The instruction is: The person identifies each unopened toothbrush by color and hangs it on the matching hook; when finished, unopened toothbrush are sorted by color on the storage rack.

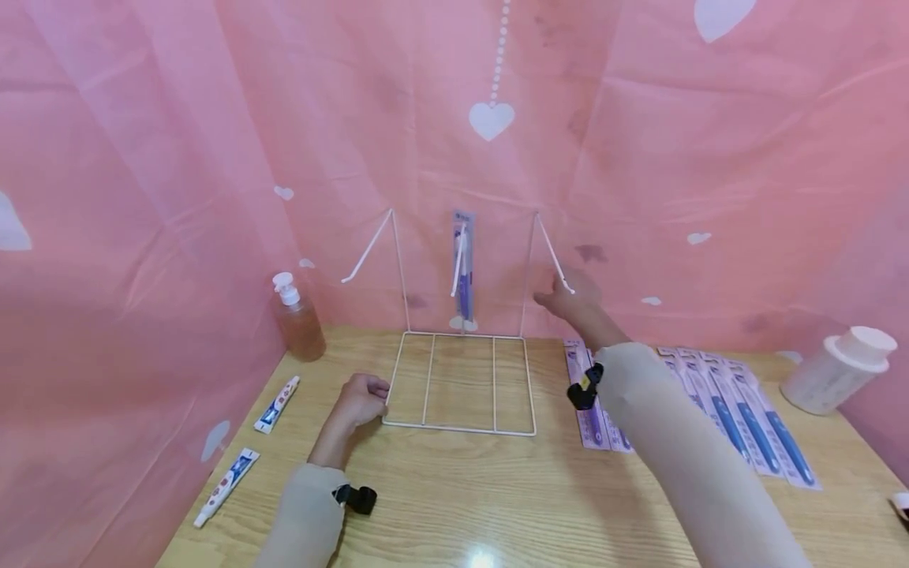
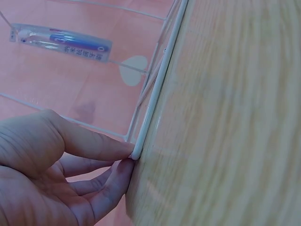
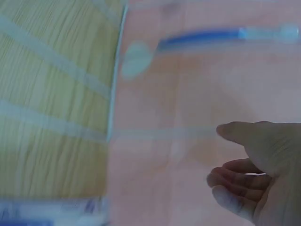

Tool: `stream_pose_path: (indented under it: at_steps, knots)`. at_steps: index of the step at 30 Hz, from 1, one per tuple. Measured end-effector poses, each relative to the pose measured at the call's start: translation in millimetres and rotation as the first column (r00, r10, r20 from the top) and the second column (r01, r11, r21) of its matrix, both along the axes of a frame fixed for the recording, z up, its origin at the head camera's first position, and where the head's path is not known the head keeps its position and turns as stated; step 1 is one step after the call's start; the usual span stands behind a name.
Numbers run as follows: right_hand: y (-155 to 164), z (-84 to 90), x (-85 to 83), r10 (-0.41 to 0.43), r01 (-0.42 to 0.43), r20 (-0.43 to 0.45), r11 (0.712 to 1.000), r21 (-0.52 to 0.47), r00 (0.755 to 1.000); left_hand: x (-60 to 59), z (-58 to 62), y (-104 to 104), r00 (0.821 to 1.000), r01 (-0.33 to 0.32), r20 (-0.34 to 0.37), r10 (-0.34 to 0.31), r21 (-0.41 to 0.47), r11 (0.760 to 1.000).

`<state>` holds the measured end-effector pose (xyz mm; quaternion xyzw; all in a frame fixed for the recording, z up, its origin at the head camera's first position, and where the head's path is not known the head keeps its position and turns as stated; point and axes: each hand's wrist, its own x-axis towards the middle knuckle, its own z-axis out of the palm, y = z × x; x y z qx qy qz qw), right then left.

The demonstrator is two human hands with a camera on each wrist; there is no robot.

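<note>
A white wire display rack (image 1: 460, 430) stands on the table, three hooked arms rising at its back. Its front left corner is pinched between thumb and fingers of my left hand (image 1: 360, 400), as the left wrist view shows closely. A packaged toothbrush (image 1: 465, 272) with a blue-purple handle hangs from the middle hook. Behind the right hook is my right hand (image 1: 577, 304), raised above the table. In the right wrist view that hand (image 3: 256, 172) holds nothing, its thumb extended and its fingers loosely bent beside the rack's upright wire.
Packaged purple toothbrushes (image 1: 592, 430) lie under my right forearm, and several blue ones (image 1: 746, 418) farther right. A white bottle (image 1: 834, 371) stands at the right. On the left are an amber pump bottle (image 1: 301, 327) and two toothpaste tubes (image 1: 277, 405). Pink cloth (image 1: 639, 118) hangs behind.
</note>
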<state>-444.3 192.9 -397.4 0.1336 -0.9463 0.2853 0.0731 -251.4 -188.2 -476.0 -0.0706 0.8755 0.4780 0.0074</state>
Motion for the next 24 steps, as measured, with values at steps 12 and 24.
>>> stream_pose_path:
  at_steps: [12, 24]
  knots:
    - [39.8, 5.2, 77.2, -0.104, 0.094, 0.286, 0.994, 0.050, 0.953, 1.0, 4.9, -4.5, 1.000, 0.003, 0.030, -0.002, -0.015, 1.000]
    - [48.1, -32.9, 84.1, -0.213, 0.185, 0.256, 0.974, 0.129, 0.943, 2.2, 6.0, 6.8, 0.999, 0.025, 0.025, -0.024, -0.013, 1.000]
